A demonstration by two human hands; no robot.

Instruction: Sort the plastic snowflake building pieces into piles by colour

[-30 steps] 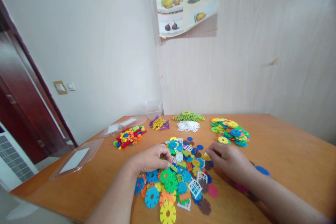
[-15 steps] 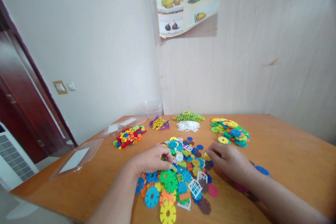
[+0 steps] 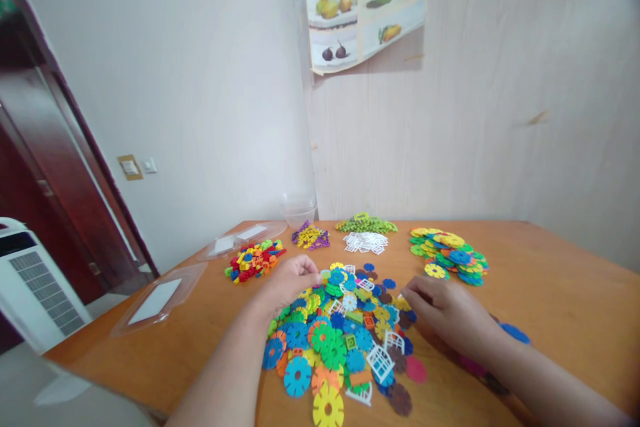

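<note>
A mixed pile of colourful notched discs, small blocks and white window pieces lies on the wooden table in front of me. Over the pile's far left part is my left hand, its thumb and fingertips pinched on a small yellow-green piece. My right hand rests at the pile's right edge, fingers pressed together beside yellow and brown discs; what lies between its fingertips is too small to make out. Some blue and dark discs sit partly hidden behind my right forearm.
Sorted heaps stand farther back: red and yellow blocks, purple and yellow pieces, white window pieces, green pieces, and larger discs. Clear lids lie left, with a clear bowl behind.
My left hand has moved up and away from the middle of the pile to its far left part, with a small yellow-green piece in its fingers. My right hand has barely moved; the view has shifted slightly.
</note>
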